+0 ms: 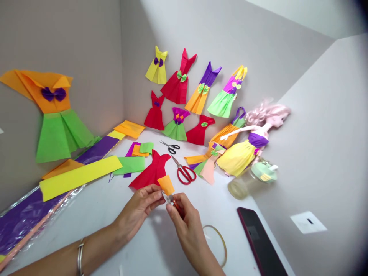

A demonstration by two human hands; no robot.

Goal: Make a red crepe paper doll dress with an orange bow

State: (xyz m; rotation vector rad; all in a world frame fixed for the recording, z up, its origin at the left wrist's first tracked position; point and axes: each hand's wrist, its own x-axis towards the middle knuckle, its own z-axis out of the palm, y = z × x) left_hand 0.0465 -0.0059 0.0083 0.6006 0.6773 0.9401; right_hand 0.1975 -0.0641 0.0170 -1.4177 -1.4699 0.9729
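Observation:
My left hand point(143, 203) is closed in a pinch at the lower edge of a small orange piece of crepe paper point(166, 184). My right hand point(185, 220) is wrapped round a small tool with an orange-red handle point(176, 205). Its pale silvery front point(167, 197) meets the paper by my left fingertips; its exact kind is partly hidden by my fingers. Just behind the hands, a red paper dress point(153, 166) lies on the white table point(135, 237). Red-handled scissors point(185, 173) and black-handled scissors point(171, 146) lie beyond, apart from both hands.
Several paper dresses point(174, 86) hang on the wall. Paper strips point(80, 178) and plastic-wrapped purple paper point(31, 214) lie left. On the right are a doll point(247, 149), a jar with a green lid point(238, 188), a phone point(261, 243) and a tape ring point(223, 245).

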